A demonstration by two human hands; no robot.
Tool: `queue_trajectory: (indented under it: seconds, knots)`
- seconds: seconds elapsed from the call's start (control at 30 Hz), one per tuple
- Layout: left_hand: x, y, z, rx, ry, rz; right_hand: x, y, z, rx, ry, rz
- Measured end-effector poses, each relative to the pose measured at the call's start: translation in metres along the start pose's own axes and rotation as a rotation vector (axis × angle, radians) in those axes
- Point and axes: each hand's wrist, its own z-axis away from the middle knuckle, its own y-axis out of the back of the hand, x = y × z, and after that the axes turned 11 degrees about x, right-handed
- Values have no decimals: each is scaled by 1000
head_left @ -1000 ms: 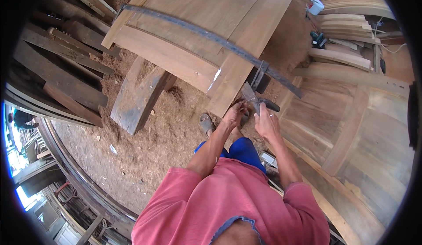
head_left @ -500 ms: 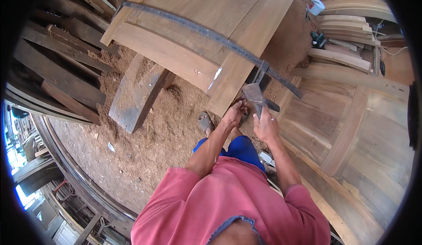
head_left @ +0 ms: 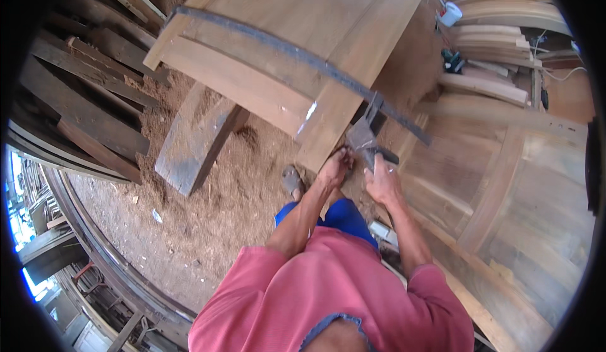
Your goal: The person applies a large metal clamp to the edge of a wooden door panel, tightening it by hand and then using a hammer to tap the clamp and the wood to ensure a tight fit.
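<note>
Working, we judge, beside one wooden panel (head_left: 328, 30): right hand (head_left: 384, 180) closed on flat-headed tool (head_left: 361, 135); left hand (head_left: 337, 164) near panel corner, grip unclear; steady aim likely needed next.

A brown floor strewn with sawdust and loose shavings (head_left: 246, 188) spreads left of the fingers (head_left: 379, 163). Farther left and ahead of them, long, dark, weathered wooden boards (head_left: 82, 109) lie close together. Well left of the fingers, along the floor's far edge, runs a long dark strip (head_left: 95, 251) of unclear material; past it, bright bluish-white daylight (head_left: 36, 287) shows among jumbled timber. Ahead and to the right, pale curved wooden slats (head_left: 495, 36) are stacked near a round white bucket (head_left: 450, 14). Right of the fingers extends a broad brown panelled wooden door (head_left: 495, 181).
</note>
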Motion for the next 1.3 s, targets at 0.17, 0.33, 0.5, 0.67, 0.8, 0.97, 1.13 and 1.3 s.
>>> queue_trajectory:
  seconds: [0.17, 0.33, 0.5, 0.67, 0.8, 0.97, 1.13, 1.3]
  knots:
    - [4, -1, 1, 15, -31, 23, -11, -6, 4, 72, -73, -67]
    - [3, -3, -2, 3, -5, 15, 2, -3, -3, 49, 4, -41]
    - [-2, 7, -10, -4, -41, 10, -11, 4, -6, 44, -81, -22]
    - [4, 24, 20, -12, 32, -246, 14, 5, -29, -69, -32, -431]
    - [45, 55, 73, 131, -84, -384, -7, 23, -91, -169, -85, -1125]
    - [123, 93, 85, 225, -208, -126, -1, 32, -250, 135, 14, -916]
    - [158, 39, 69, 351, -258, -356, -22, 37, -223, 369, 224, -198]
    - [151, 16, 40, 386, -324, -507, 15, 11, -71, 446, 373, 66]
